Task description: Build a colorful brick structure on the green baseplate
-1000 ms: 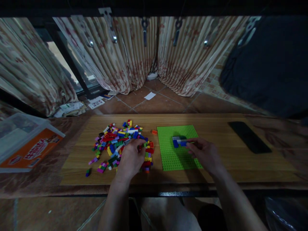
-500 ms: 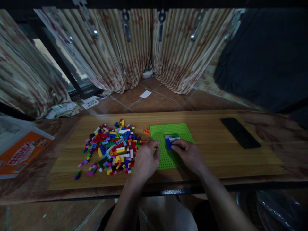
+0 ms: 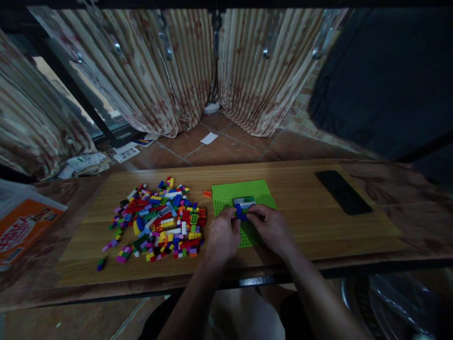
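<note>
A green studded baseplate [image 3: 226, 190] lies in front of me. Over its middle sits a small cluster of joined toy bricks, with a grey-and-green row [image 3: 244, 200] at the far side and blue bricks [image 3: 240, 212] nearer me. My left hand [image 3: 223, 235] is at the cluster's left side, thumb and fingers closed by the blue bricks; whatever its fingertips pinch is too small to make out. From the right, my right hand [image 3: 271, 227] pinches the blue part of the cluster. The fingers hide some of the bricks. I cannot tell whether the cluster is pressed onto the baseplate.
Left of the baseplate spreads a heap of mixed toy bricks [image 3: 164, 219], with an orange brick [image 3: 207, 193] between them. A black phone-like slab [image 3: 343, 191] lies on the right of the wooden board [image 3: 300, 189]. A clear tub with an orange label [image 3: 26, 226] stands far left.
My left hand has moved right from the brick heap to the cluster over the baseplate. My right hand remains at the cluster's blue bricks. The whole view has shifted slightly.
</note>
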{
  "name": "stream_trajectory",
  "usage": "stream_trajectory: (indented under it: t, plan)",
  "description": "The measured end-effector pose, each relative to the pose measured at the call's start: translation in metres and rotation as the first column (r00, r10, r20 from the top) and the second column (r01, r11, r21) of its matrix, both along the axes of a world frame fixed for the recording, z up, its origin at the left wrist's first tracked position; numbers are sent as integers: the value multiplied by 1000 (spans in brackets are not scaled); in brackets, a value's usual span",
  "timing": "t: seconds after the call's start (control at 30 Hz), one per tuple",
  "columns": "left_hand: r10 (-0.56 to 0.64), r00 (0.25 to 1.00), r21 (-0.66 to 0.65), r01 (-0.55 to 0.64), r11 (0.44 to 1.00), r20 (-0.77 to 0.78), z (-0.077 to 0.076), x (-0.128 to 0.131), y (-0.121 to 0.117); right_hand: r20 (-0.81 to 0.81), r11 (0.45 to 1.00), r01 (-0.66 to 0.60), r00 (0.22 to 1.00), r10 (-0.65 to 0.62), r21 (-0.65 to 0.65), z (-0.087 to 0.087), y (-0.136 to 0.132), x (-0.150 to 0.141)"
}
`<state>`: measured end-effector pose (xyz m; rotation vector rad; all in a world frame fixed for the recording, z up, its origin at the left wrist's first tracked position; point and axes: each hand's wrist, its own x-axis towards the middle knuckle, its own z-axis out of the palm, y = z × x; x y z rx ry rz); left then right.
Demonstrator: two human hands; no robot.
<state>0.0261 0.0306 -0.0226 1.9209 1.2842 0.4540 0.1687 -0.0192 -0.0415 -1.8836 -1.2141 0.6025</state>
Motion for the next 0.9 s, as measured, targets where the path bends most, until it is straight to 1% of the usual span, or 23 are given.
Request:
stream_trajectory:
  t: [0.13,0.3,0.4,0.5,0.67,0.8,0.9]
  plan:
    - [21,1000,-1,-21,1000,-8,2,6,2,-36,1000,17,999,-16,26,-1,2,-1]
    - [66,997,-17,-66,998,-29,4,9,3,11,999,31,999,-32,23,4,5,-3]
    - [79,997,-39,-79,996,-11,2,9,4,40,999,44,998,-45,22,5,6,-4]
    - [105,994,-74,-104,992,22,-2,10,6,33,998,59,998,-60,29,3,7,-4]
    - [142,988,-90,-137,986,53,-7,11,13,42,996,90,995,-90,-1,3,8,-6]
    - [142,988,-107,-136,985,56,-5,12,16,38,993,119,992,-118,-23,5,9,-8]
    - [150,988,-137,-145,980,27,-4,12,18,39,992,122,992,-121,-26,6,10,-8]
